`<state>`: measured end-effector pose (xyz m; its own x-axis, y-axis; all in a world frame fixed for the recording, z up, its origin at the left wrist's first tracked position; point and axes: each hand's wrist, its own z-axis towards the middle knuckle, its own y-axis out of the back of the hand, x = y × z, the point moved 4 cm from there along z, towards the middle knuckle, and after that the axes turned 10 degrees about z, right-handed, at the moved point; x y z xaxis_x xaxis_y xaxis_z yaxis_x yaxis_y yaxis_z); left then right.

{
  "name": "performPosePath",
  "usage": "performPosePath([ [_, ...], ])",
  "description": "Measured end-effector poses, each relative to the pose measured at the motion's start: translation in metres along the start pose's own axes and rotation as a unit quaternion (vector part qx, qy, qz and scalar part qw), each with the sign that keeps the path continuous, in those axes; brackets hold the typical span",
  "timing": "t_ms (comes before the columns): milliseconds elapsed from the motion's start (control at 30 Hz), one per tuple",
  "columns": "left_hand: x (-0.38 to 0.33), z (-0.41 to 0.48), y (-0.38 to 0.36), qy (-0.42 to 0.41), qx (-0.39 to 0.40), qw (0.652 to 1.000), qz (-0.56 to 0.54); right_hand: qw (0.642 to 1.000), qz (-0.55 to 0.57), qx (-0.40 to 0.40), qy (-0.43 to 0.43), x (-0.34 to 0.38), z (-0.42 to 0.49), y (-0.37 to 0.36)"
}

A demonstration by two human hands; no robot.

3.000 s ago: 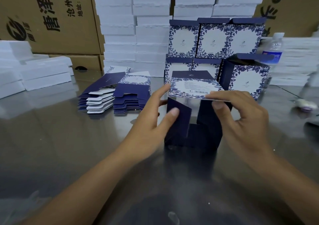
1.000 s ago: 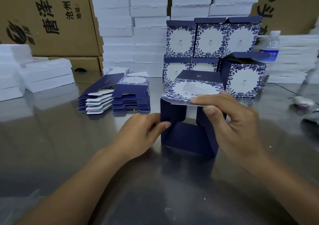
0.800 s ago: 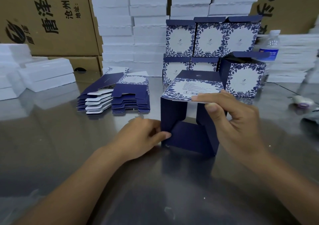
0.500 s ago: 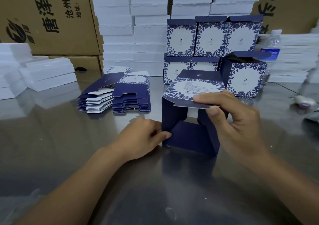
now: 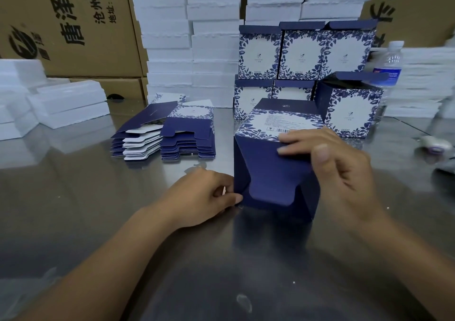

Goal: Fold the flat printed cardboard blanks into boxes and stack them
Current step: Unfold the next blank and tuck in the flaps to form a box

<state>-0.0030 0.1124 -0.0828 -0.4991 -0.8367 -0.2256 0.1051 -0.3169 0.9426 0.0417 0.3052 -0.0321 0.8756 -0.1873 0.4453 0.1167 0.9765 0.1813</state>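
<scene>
Head view: box (image 5: 272, 173) between hands (image 5: 200, 196) (image 5: 344, 173)

Seven printed boxes: an upper row (image 5: 304, 52) of three at one o'clock, two showing in the lower row (image 5: 251, 99) beneath, one open-topped box (image 5: 352, 108) at two o'clock, one half-folded box (image 5: 273, 173) at centre. Two hands: left hand (image 5: 204, 195), right hand (image 5: 344, 173). Two piles of flat blanks (image 5: 187, 143) at ten o'clock. One water bottle (image 5: 390, 64) at two o'clock. White foam boxes (image 5: 170, 40) at twelve o'clock, too many to count.
</scene>
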Motion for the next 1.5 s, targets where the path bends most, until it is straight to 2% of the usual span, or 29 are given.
performPosePath([
  [133, -0.002, 0.000, -0.002, -0.007, 0.011, 1.000, -0.014, 0.997, 0.026, -0.040, -0.053, -0.006, 0.000, 0.004],
  [167, -0.002, 0.000, -0.003, -0.012, 0.009, 1.000, -0.015, 0.998, -0.001, -0.044, -0.053, -0.007, 0.000, 0.007],
  [267, -0.007, 0.001, -0.003, -0.037, -0.008, 0.999, -0.030, 0.984, -0.175, -0.020, 0.013, -0.008, -0.002, 0.009],
  [333, -0.010, 0.001, 0.000, -0.043, -0.023, 0.997, -0.064, 0.971, -0.239, -0.010, 0.014, -0.012, -0.003, 0.010],
  [400, -0.012, 0.001, 0.006, -0.032, -0.079, 0.991, -0.105, 0.963, -0.270, -0.009, 0.012, -0.016, -0.003, 0.012],
  [533, -0.018, -0.005, 0.032, 0.011, -0.272, 0.949, -0.160, 0.949, -0.308, -0.013, 0.068, -0.014, -0.001, 0.016],
  [633, -0.032, -0.015, 0.051, -0.014, -0.408, 0.908, -0.096, 0.951, -0.298, -0.018, 0.085, -0.009, -0.002, 0.014],
  [700, -0.042, -0.019, 0.056, -0.048, -0.459, 0.886, -0.049, 0.955, -0.285, -0.014, 0.084, -0.005, -0.002, 0.009],
  [833, -0.056, -0.018, 0.050, -0.123, -0.436, 0.891, -0.012, 0.969, -0.233, -0.015, 0.075, 0.004, -0.002, -0.001],
  [933, -0.062, -0.017, 0.041, -0.111, -0.423, 0.899, -0.032, 0.991, -0.121, -0.055, 0.002, 0.005, -0.002, -0.004],
  [1033, -0.065, -0.015, 0.039, -0.075, -0.432, 0.897, -0.057, 0.995, -0.043, -0.071, -0.046, 0.001, -0.002, -0.008],
  [1300, -0.066, -0.010, 0.044, -0.063, -0.418, 0.895, -0.140, 0.997, -0.037, -0.060, -0.040, -0.003, 0.000, -0.010],
  [1500, -0.060, -0.012, 0.050, -0.052, -0.406, 0.900, -0.151, 0.999, -0.040, 0.001, -0.037, 0.000, 0.007, 0.001],
])
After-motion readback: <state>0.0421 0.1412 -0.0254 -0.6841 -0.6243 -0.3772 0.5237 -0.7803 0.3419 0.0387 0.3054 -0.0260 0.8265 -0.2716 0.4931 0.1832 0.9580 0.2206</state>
